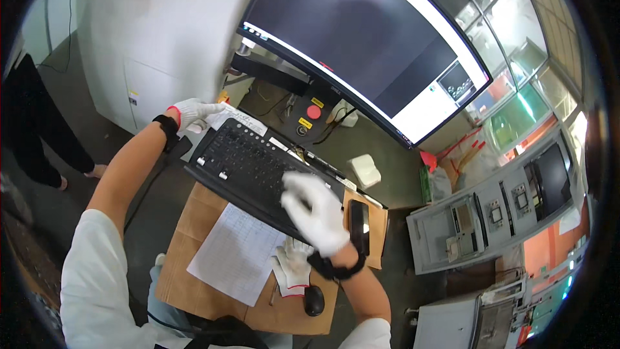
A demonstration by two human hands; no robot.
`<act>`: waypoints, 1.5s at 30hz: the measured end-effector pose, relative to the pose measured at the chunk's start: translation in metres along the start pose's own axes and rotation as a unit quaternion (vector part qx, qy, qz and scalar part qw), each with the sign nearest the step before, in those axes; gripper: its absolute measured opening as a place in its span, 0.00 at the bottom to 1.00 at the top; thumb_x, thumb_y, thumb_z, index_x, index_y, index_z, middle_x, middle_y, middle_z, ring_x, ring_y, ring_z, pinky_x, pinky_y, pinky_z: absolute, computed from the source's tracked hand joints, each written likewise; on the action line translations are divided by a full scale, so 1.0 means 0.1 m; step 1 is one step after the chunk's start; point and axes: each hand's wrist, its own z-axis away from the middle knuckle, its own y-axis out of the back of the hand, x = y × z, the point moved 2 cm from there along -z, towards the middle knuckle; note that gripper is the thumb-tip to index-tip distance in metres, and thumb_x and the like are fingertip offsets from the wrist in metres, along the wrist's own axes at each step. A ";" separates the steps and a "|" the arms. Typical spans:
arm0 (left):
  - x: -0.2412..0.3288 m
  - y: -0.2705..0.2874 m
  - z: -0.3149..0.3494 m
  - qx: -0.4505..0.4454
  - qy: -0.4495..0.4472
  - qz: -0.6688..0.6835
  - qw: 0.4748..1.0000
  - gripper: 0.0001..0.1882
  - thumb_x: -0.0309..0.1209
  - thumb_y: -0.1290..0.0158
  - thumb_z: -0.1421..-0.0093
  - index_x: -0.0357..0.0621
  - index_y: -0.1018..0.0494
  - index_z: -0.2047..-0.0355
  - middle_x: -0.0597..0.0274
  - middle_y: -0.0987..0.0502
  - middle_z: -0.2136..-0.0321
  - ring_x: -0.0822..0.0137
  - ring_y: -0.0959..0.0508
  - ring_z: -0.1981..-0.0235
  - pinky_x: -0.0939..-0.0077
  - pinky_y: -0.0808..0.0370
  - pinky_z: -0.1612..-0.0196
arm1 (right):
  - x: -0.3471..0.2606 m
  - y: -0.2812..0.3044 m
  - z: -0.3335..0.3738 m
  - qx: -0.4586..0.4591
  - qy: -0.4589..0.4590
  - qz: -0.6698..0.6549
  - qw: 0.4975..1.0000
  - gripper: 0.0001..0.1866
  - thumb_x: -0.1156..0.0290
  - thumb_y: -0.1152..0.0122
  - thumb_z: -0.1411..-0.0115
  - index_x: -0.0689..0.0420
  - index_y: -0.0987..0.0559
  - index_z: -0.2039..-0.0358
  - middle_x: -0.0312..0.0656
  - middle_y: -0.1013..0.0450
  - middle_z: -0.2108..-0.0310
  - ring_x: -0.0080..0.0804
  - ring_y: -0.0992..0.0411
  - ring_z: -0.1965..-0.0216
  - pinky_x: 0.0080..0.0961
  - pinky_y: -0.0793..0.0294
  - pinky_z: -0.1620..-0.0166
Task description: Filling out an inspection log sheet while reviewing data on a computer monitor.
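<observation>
My left hand (192, 115), in a white knit glove with a red cuff edge, is by the far left corner of a black keyboard (248, 155). Its fingers stretch out beside a white paper strip (240, 118); I cannot tell whether they touch it. Over the keyboard's right part is my right hand (315, 213), also gloved in white. A gap shows between its thumb and fingers, with nothing visible in it. Below the keyboard lie a handwritten sheet (231, 253), a spare pair of white gloves (292, 264) and a black mouse (314, 300) on brown cardboard (184, 245).
A large monitor (349, 32) stands behind the keyboard. Beneath it are a red push button (314, 112) and a white block-like object (365, 171). A dark oblong case (359, 227) lies right of my right hand. At far left stands another person (45, 116); grey equipment (491, 207) is at right.
</observation>
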 end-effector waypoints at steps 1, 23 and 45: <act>0.02 0.02 -0.19 -0.015 -0.045 -0.083 0.995 0.39 0.56 0.39 0.43 0.34 0.26 0.44 0.44 0.20 0.53 0.57 0.19 0.52 0.67 0.18 0.61 | -0.02 -0.02 0.13 -0.004 0.075 0.002 0.997 0.17 0.70 0.33 0.42 0.58 0.19 0.52 0.49 0.22 0.54 0.44 0.22 0.54 0.36 0.23 0.49; -2.24 -1.12 2.48 -0.044 -0.095 0.050 0.993 0.05 0.28 0.37 0.48 0.42 0.18 0.71 0.42 0.22 0.48 0.53 0.18 0.52 0.64 0.25 0.44 | 1.23 -1.00 2.68 -0.041 -0.148 0.288 0.945 0.32 0.68 0.35 0.47 0.48 0.29 0.39 0.50 0.27 0.47 0.57 0.24 0.57 0.46 0.21 0.55; -2.51 -1.59 3.95 0.149 -0.004 -0.051 0.988 0.09 0.33 0.41 0.42 0.39 0.22 0.67 0.59 0.19 0.72 0.69 0.20 0.69 0.71 0.24 0.63 | 1.23 -1.04 2.72 -0.096 -0.290 0.279 0.910 0.20 0.57 0.38 0.45 0.62 0.19 0.61 0.58 0.20 0.61 0.54 0.20 0.57 0.43 0.21 0.52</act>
